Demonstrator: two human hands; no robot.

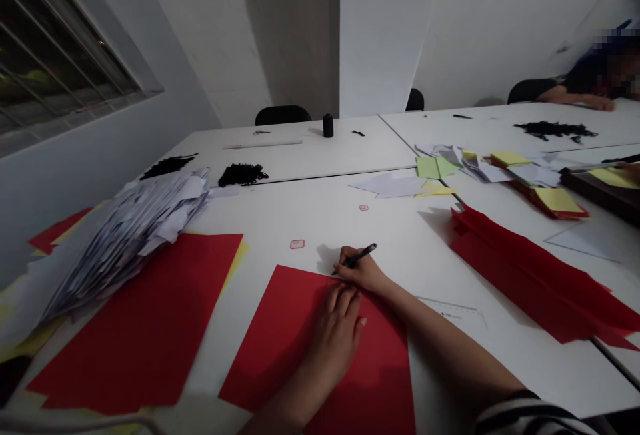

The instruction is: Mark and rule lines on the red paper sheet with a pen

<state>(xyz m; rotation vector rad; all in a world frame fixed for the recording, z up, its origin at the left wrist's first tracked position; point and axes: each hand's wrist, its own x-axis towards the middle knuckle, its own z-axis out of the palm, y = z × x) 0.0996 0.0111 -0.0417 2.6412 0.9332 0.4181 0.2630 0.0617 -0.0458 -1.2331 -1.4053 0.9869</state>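
Note:
A red paper sheet (295, 348) lies on the white table (320, 215) right in front of me. My left hand (334, 338) rests flat on it, fingers together, pressing it down. My right hand (363, 273) grips a black pen (356, 258) with its tip at the sheet's far edge. A clear ruler (455, 311) lies just right of my right forearm.
A second red sheet (145, 328) lies to the left beside a pile of white papers (130, 228). Folded red paper (535, 275) lies to the right. Yellow and green notes (505, 168), black scraps (243, 173) and a black spool (328, 125) lie farther back. Another person (595, 78) sits far right.

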